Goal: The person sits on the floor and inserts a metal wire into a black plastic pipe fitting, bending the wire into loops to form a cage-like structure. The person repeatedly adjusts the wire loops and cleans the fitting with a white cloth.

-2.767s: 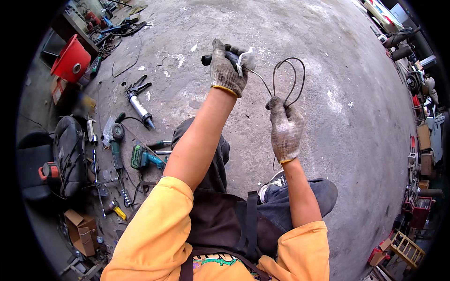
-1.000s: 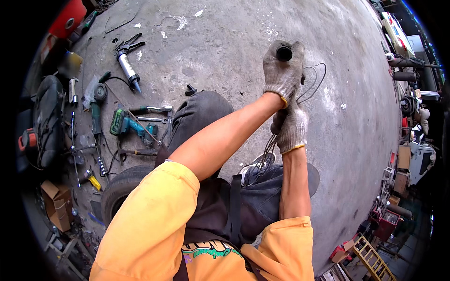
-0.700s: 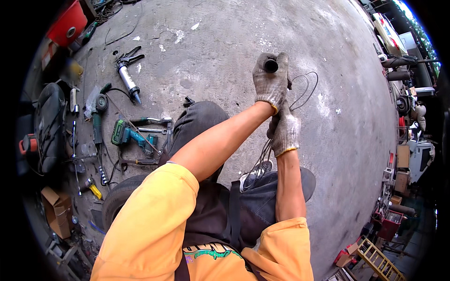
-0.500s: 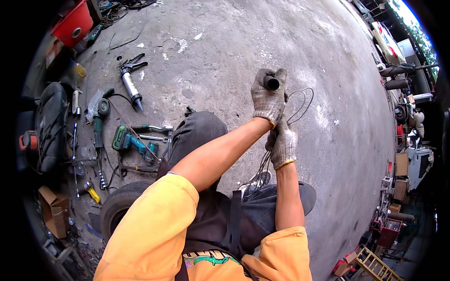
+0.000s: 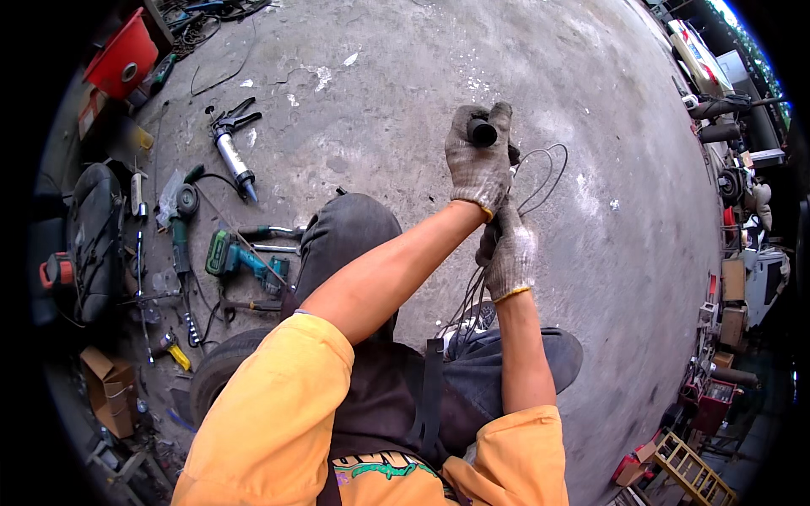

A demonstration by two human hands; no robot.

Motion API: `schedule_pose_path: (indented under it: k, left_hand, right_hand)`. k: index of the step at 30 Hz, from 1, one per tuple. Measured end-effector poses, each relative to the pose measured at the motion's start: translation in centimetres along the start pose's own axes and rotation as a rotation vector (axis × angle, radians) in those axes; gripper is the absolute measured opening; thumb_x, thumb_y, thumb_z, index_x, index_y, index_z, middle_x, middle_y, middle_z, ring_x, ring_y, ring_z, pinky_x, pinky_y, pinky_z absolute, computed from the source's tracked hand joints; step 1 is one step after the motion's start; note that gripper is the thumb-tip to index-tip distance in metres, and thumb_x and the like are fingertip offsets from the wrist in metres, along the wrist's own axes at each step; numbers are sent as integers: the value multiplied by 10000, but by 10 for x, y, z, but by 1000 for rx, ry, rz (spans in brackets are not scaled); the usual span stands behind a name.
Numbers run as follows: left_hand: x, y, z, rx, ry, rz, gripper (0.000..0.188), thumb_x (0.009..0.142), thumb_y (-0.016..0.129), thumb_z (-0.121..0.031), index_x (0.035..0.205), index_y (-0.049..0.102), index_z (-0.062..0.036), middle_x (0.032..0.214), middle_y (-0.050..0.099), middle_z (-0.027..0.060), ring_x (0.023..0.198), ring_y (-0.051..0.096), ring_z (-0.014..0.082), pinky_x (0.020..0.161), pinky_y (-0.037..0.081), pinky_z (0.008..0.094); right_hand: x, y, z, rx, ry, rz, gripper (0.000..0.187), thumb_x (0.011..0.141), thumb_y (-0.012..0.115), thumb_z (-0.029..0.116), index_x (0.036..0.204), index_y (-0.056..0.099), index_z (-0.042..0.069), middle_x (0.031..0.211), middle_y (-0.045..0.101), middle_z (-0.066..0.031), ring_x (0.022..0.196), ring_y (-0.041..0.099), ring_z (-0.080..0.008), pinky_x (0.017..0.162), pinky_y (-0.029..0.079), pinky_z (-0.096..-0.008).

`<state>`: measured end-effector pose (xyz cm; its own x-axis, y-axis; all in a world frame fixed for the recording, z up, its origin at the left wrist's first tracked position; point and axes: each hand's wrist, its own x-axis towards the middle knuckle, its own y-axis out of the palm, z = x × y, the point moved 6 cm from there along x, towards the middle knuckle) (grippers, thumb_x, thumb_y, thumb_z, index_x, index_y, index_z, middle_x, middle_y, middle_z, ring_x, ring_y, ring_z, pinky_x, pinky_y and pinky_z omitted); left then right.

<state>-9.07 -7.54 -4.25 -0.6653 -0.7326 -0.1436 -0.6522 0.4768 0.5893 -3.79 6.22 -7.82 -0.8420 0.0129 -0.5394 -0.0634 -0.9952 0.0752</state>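
Out in front of me, my left hand, in a soiled knitted work glove, is closed around a black cylindrical piece whose round dark end points back at me. Its exact kind does not show. Just below and to the right, my gloved right hand is closed on a bundle of thin grey cable. Loose strands hang from it toward my shoe, and a loop stands out to the right of the wrists. My two hands nearly touch; where the cable meets the black piece is hidden by the gloves.
On the concrete floor at left lie a caulking gun, an angle grinder, a cordless drill and a hammer. A tire is by my left side. A yellow ladder lies far right.
My left hand has shifted slightly up and left with the black piece. The right hand keeps its hold on the cable, and the whole view has turned a little.
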Motion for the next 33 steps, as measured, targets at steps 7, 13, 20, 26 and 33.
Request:
schedule_pose_path:
  k: [7,13,20,26,33]
  left_hand:
    - [2,-4,1,-71,-92,-4,261,930,713,-231,891,521,-58,644,548,38,444,534,141,408,443,323]
    - [-4,-6,4,-65,-126,25,237,940,703,-212,903,528,-58,626,558,34,430,532,145,395,445,327]
    - [-7,-5,9,-51,-120,71,245,932,712,-233,870,554,-56,639,566,36,484,536,131,434,452,317]
    - [-5,-9,15,-25,-85,72,312,926,707,-300,737,560,-100,616,564,28,441,536,147,386,397,298]
    - [0,-3,20,-121,-217,82,240,929,706,-228,884,527,-75,624,551,43,427,528,157,390,457,344]
  right_hand:
    - [19,-3,4,-238,-244,-39,390,977,617,343,751,620,25,608,520,-1,520,414,-90,469,310,-322]
    - [19,-9,2,-233,-215,19,363,962,649,390,748,536,119,527,465,38,372,408,-75,335,300,-256]
    - [22,-17,2,-291,-227,-25,364,966,634,390,738,523,130,524,466,35,369,425,-86,335,323,-255]
    - [15,-12,4,-261,-152,-15,367,963,628,401,733,522,135,522,469,30,365,432,-97,337,330,-261]
    - [7,-4,10,-210,-174,-10,373,959,636,402,730,541,123,520,473,24,365,431,-99,342,325,-262]
